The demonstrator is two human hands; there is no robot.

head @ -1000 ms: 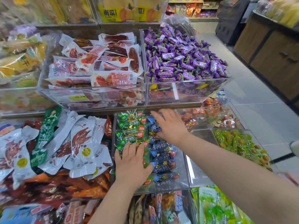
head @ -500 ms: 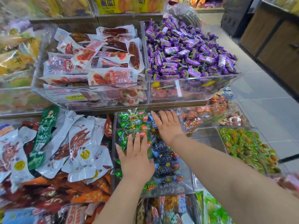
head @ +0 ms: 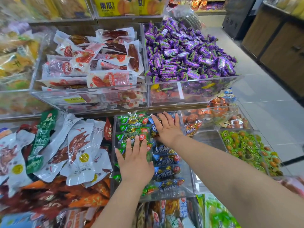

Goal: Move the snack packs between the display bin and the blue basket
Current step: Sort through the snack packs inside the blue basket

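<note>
A clear acrylic display bin [head: 187, 186] on the lower shelf holds green snack packs [head: 131, 124] in its left half and blue snack packs [head: 166, 171] in its right half. My left hand [head: 135, 159] lies flat on the green packs, fingers straight and spread. My right hand [head: 167, 127] rests with straight fingers on the packs at the bin's far end, under the upper shelf's edge. Neither hand grips a pack. No blue basket is in view.
Left of the bin lie white and green chicken-feet packs [head: 79, 150]. Above stand bins of red sausage packs [head: 98, 63] and purple candies [head: 185, 51]. To the right are orange snacks [head: 213, 112] and green-wrapped sweets [head: 246, 148]. A tiled aisle [head: 266, 102] runs along the right.
My left hand has slid forward over the green packs toward the bin's far end. My right hand has moved deeper under the upper shelf. The view has shifted slightly nearer.
</note>
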